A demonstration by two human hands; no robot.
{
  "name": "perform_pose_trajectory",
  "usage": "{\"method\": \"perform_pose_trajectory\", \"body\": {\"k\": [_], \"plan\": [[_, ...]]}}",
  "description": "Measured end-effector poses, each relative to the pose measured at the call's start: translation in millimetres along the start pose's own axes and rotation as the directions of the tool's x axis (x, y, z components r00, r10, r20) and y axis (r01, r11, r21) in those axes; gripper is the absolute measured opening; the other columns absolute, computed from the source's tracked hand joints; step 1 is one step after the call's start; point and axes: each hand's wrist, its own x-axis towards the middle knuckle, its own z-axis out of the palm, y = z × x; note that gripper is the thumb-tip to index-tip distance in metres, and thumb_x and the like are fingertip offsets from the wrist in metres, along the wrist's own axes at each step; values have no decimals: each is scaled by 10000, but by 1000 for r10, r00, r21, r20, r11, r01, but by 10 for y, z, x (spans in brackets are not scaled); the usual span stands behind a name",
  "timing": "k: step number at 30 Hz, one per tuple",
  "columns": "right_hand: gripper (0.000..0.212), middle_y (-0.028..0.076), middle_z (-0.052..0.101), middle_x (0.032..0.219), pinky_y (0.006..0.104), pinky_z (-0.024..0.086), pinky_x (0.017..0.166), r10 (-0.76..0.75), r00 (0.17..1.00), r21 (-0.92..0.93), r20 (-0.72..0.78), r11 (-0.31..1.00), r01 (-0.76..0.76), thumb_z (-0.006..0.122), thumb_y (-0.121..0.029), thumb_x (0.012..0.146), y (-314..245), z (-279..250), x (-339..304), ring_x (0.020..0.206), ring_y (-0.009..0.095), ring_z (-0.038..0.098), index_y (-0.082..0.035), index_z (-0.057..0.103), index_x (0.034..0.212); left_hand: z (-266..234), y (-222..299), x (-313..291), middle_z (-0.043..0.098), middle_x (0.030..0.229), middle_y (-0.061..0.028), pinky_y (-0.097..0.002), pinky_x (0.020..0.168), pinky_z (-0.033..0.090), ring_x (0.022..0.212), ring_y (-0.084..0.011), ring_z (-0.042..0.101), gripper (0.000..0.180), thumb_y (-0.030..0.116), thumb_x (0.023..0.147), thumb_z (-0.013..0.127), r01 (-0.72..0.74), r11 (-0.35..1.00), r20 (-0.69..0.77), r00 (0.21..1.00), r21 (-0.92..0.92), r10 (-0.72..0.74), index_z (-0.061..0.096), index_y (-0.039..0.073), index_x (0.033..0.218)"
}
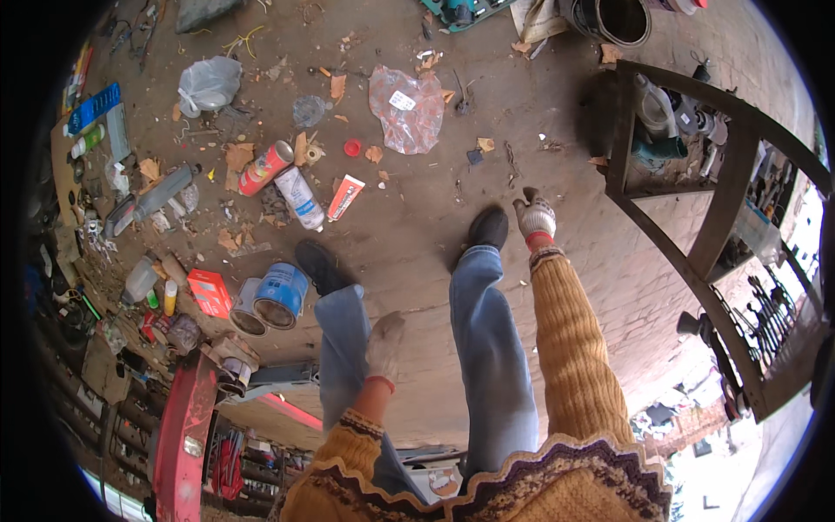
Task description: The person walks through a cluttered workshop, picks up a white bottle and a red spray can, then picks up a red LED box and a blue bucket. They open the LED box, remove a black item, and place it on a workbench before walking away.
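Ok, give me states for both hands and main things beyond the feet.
Right hand: gloved, apparently empty
Left hand: gloved, blurred, grip unclear
Red can: lying on its side
White can: lying on its side
Orange tube: lying flat
Pinkish plastic sheet: spread out, crumpled
Pale plastic bag: bunched up

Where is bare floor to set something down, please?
Mostly bare patches lie between the dark shoes, and between the right hand and the dark frame. Left of the shoes it is crowded: blue can, red box, spray cans.
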Motion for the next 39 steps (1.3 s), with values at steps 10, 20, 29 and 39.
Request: {"method": "perform_pose_trajectory", "body": {"k": [10,20,29,39], "plan": [[409,245,726,1035,468,540,936,95,968,-82,-231,990,-117,691,-341,853,-352,388,672,1035,408,689,-33,695,1121,261,722,120,666,1158,-122,-290,858,504,1026,-182,637,395,165,974,670,90,931,202,979,-355,-17,609,-54,1297],[332,122,719,824,344,578,616,534,794,826,-290,559,-74,711,-287,871,1201,-1453,901,677,241,704,-3,701,1043,28,900,165,677,1182,-112,-293,886,526,1033,-184,654,401,192,975,685,143,885,260,965,-444,-26,615,-49,1287],[535,137,707,1129,360,578,819,252,878,588,-407,808,40,707,-300,937,-23,-598,588,938,233,706,8,541,1341,-153,861,162,646,1242,-106,-315,969,516,1133,-225,633,448,154,947,705,117,814,151,988,-570,-36,585,-36,1334],[514,77,558,1421,448,460,1057,-929,317,-285,189,257,923,670,-161,830,-2599,1992,-752,1278,282,538,-103,576,1332,-416,1079,157,567,1357,-121,-345,1139,368,1282,-212,510,456,148,976,656,8,814,38,999,-580,18,543,-42,1376]]}}
